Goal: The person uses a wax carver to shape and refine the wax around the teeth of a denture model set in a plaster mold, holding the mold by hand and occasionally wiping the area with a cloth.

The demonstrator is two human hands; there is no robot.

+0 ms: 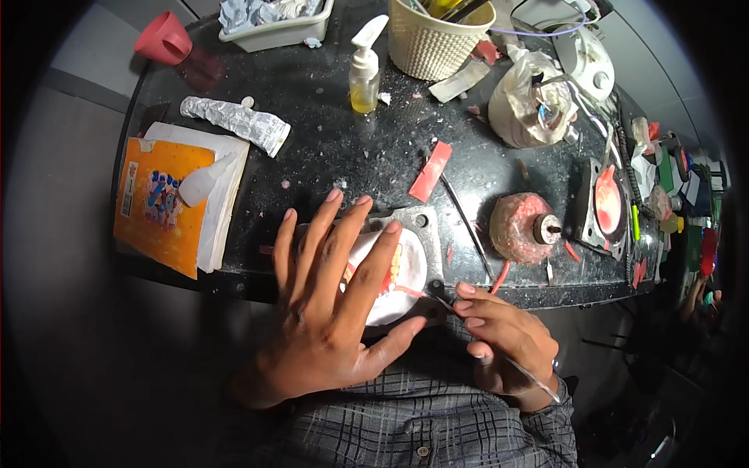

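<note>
My left hand (328,316) lies spread, palm down, over a white plaster dental cast (415,269) set in a grey metal flask (422,222) at the table's near edge. Between its fingers show artificial teeth (395,265) in red wax. A thin red wax strip (409,292) runs from them across the plaster toward the right. My right hand (511,335) is closed around a slim metal wax carver (534,378), whose tip points at the strip's end by the flask's edge. Whether tip and wax touch I cannot tell.
Right of the flask are a wax-smeared spirit lamp (515,228), a dark rod-like tool (468,218) and another flask half (608,203). Beyond are a red wax piece (431,171), a pump bottle (363,82) and a woven basket (437,47). An orange notebook (152,230) lies left.
</note>
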